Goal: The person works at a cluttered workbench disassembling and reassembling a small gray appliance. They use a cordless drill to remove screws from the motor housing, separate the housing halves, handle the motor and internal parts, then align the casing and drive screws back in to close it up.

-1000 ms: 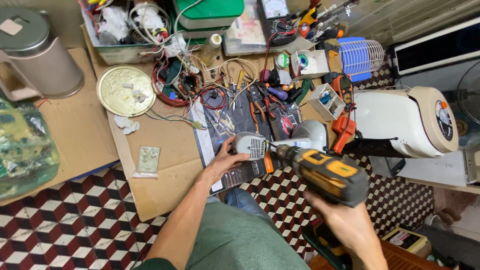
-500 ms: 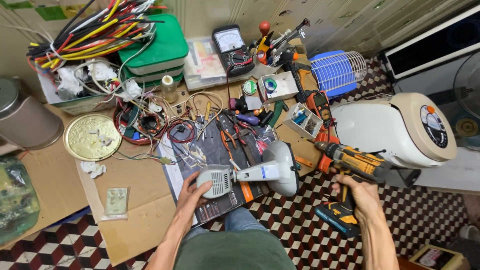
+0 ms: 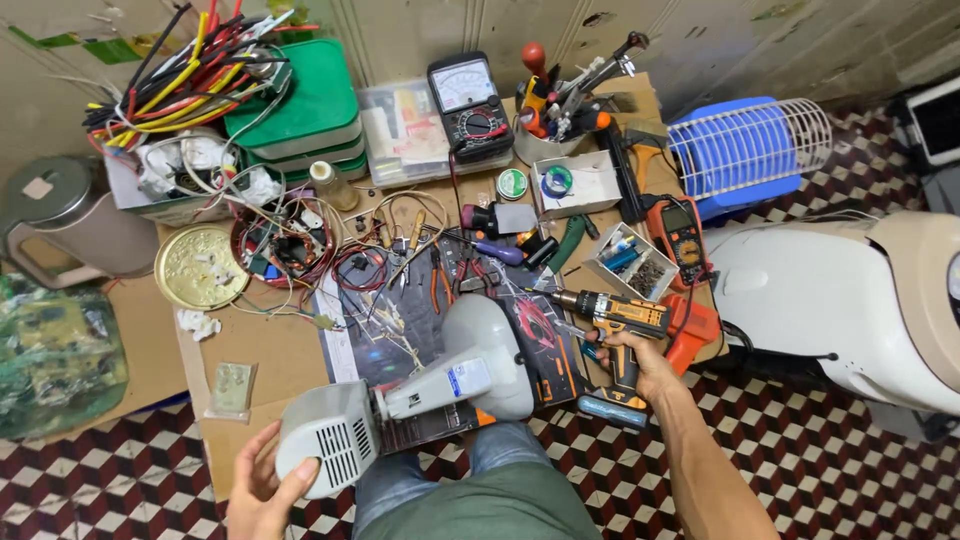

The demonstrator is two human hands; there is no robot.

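1. Our left hand (image 3: 262,492) wraps the vented head of the grey appliance (image 3: 420,400), which rests across our lap and the board's edge; it could roll off.
2. Our right hand (image 3: 635,362) is closed round the cordless drill (image 3: 612,322), its bit just beside loose wires (image 3: 390,270); a snag looks likely.

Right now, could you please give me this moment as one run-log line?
left hand: holds grey fan body | right hand: grips orange drill | surface: cardboard with scattered tools

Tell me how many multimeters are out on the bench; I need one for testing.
2. A black analog multimeter stands at the back by the clear plastic box; an orange digital meter lies right of the cordless drill. More may be hidden under the clutter.
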